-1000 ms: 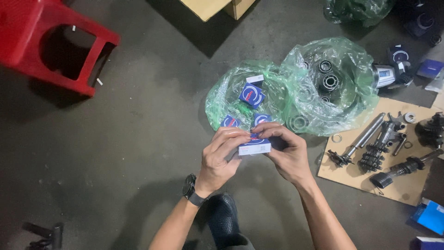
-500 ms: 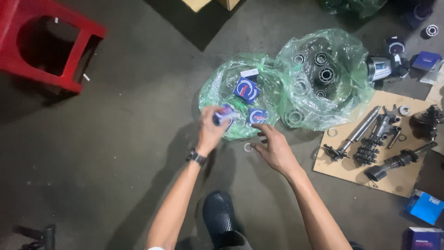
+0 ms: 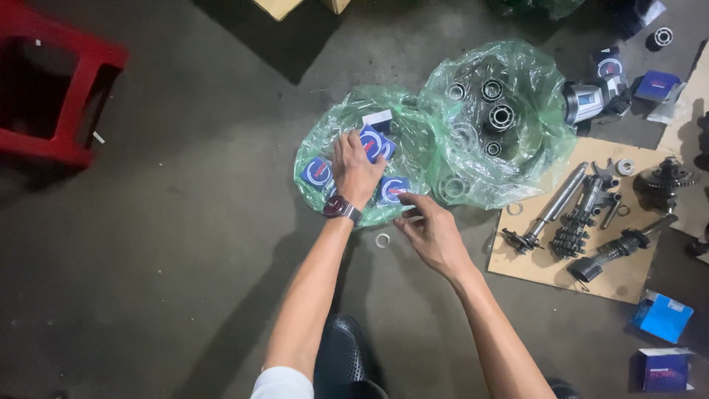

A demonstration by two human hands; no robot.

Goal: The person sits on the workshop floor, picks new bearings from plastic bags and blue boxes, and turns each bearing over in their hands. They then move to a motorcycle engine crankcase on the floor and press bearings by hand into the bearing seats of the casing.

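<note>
Blue boxes (image 3: 377, 144), perhaps newly under left hand (image 3: 356, 166)

Dark wristwatch (image 3: 341, 208) on left wrist; white sleeve (image 3: 281, 383) at left upper arm; right arm bare.

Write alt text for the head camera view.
The left hand rests on small blue boxes in a green plastic bag on the floor, while the right hand hovers near a small metal ring. Gear shafts lie on cardboard nearby.
</note>
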